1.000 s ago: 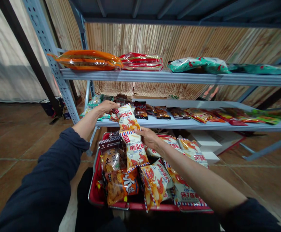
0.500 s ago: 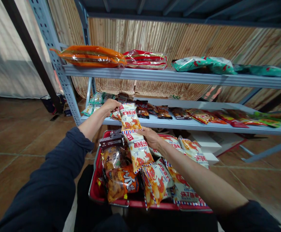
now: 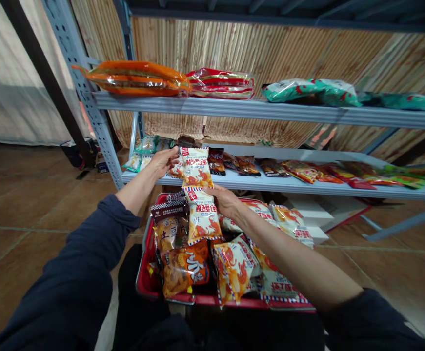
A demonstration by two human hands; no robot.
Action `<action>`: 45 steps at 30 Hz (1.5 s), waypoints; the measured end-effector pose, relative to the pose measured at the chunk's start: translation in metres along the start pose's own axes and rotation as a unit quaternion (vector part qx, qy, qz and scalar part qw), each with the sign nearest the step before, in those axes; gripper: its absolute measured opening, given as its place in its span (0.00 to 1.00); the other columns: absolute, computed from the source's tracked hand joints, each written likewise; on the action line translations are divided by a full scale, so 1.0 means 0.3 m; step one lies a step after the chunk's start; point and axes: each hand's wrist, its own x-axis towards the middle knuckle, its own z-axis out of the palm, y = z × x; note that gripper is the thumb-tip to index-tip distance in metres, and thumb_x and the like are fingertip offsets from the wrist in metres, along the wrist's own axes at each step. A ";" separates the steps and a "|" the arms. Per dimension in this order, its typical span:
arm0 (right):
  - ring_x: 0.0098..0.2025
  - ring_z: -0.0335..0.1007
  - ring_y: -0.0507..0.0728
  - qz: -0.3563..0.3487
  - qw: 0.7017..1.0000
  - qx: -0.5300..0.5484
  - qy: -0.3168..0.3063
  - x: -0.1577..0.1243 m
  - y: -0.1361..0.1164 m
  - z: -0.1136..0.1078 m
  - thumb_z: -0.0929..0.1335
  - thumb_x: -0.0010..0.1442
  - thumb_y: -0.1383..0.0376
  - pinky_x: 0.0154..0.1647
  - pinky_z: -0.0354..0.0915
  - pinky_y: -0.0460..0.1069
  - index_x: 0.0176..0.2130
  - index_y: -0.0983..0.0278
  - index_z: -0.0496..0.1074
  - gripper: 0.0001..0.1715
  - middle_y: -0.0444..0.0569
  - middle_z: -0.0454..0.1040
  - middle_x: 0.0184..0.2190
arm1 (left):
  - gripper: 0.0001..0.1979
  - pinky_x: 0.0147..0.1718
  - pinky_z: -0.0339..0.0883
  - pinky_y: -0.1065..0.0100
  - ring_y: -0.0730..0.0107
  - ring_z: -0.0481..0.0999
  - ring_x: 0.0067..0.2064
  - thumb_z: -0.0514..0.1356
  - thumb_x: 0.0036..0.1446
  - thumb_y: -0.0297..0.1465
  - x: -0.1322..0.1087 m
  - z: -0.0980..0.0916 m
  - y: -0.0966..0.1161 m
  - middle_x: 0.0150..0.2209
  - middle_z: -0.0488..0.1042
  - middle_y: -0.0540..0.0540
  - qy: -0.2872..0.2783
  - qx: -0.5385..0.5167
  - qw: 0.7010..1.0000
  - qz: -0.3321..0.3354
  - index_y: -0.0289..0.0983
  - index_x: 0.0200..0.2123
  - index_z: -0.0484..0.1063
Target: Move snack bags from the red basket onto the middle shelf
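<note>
My left hand pinches the upper left edge of a white-and-orange snack bag with red lettering, held in front of the lower shelf. Just below, a second snack bag of the same kind hangs with its top edge against the first; I cannot tell if the two are joined. My right hand grips this lower bag near its top right corner, thumb in front. Under both hands stands a red basket holding similar snack bags, a brown potato chip bag and an orange bag.
A blue metal rack spans the view. Its lower shelf carries small snack bags, including brown packets and green-white ones. Above lie an orange bag, a red bag and teal bags. White boxes sit below.
Both hands and the two bags have risen slightly. The lower bag has swung left and now hangs straighter under the upper one. The view has shifted a little.
</note>
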 end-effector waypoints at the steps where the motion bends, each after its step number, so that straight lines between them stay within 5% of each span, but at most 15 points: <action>1: 0.27 0.72 0.53 -0.003 1.000 0.008 0.007 0.004 0.004 -0.002 0.67 0.48 0.74 0.36 0.68 0.51 0.33 0.65 0.71 0.09 0.45 0.77 0.26 | 0.11 0.22 0.58 0.75 0.78 0.68 0.22 0.60 0.51 0.36 -0.015 -0.004 -0.013 0.22 0.70 0.49 0.008 0.012 1.000 -0.018 0.33 0.26 0.68; 9: 0.26 0.70 0.53 -0.043 0.997 0.035 0.050 0.046 0.028 -0.032 0.68 0.49 0.72 0.36 0.67 0.51 0.31 0.63 0.71 0.06 0.44 0.77 0.26 | 0.22 0.35 0.64 0.66 0.69 0.73 0.32 0.62 0.43 0.47 -0.207 -0.013 -0.210 0.31 0.75 0.46 -0.114 0.055 0.979 -0.157 0.36 0.35 0.72; 14: 0.24 0.69 0.52 -0.068 0.990 0.050 0.110 0.064 0.024 -0.036 0.67 0.49 0.73 0.33 0.67 0.49 0.30 0.63 0.70 0.06 0.42 0.75 0.23 | 0.20 0.36 0.67 0.65 0.66 0.75 0.34 0.68 0.39 0.39 -0.313 0.000 -0.301 0.33 0.76 0.42 -0.169 -0.030 0.967 -0.187 0.34 0.35 0.73; 25: 0.26 0.69 0.51 -0.099 0.979 0.107 0.142 0.075 -0.002 -0.054 0.65 0.54 0.72 0.35 0.68 0.49 0.28 0.62 0.70 0.07 0.41 0.75 0.23 | 0.08 0.35 0.72 0.68 0.72 0.76 0.30 0.63 0.48 0.28 -0.448 0.029 -0.397 0.31 0.75 0.46 0.009 -0.044 0.995 -0.088 0.34 0.34 0.70; 30: 0.28 0.70 0.51 -0.100 0.976 0.143 0.131 0.074 0.005 -0.052 0.65 0.54 0.72 0.38 0.68 0.48 0.28 0.62 0.69 0.07 0.41 0.75 0.24 | 0.01 0.33 0.72 0.71 0.74 0.76 0.27 0.59 0.51 0.25 -0.458 0.033 -0.404 0.27 0.75 0.47 0.076 -0.049 0.989 -0.115 0.35 0.28 0.70; 40: 0.31 0.72 0.53 -0.101 0.972 0.161 0.140 0.103 0.028 -0.032 0.66 0.53 0.71 0.40 0.69 0.50 0.33 0.63 0.68 0.04 0.44 0.76 0.27 | 0.04 0.33 0.71 0.70 0.75 0.74 0.25 0.60 0.49 0.25 -0.505 0.038 -0.422 0.24 0.73 0.49 0.123 -0.118 0.980 -0.100 0.36 0.24 0.67; 45: 0.31 0.72 0.52 -0.127 0.967 0.164 0.148 0.099 0.019 -0.005 0.66 0.53 0.71 0.39 0.69 0.49 0.31 0.63 0.68 0.04 0.43 0.76 0.27 | 0.04 0.35 0.72 0.66 0.69 0.75 0.33 0.59 0.50 0.30 -0.501 0.029 -0.424 0.34 0.75 0.45 0.056 -0.177 0.976 -0.116 0.37 0.32 0.69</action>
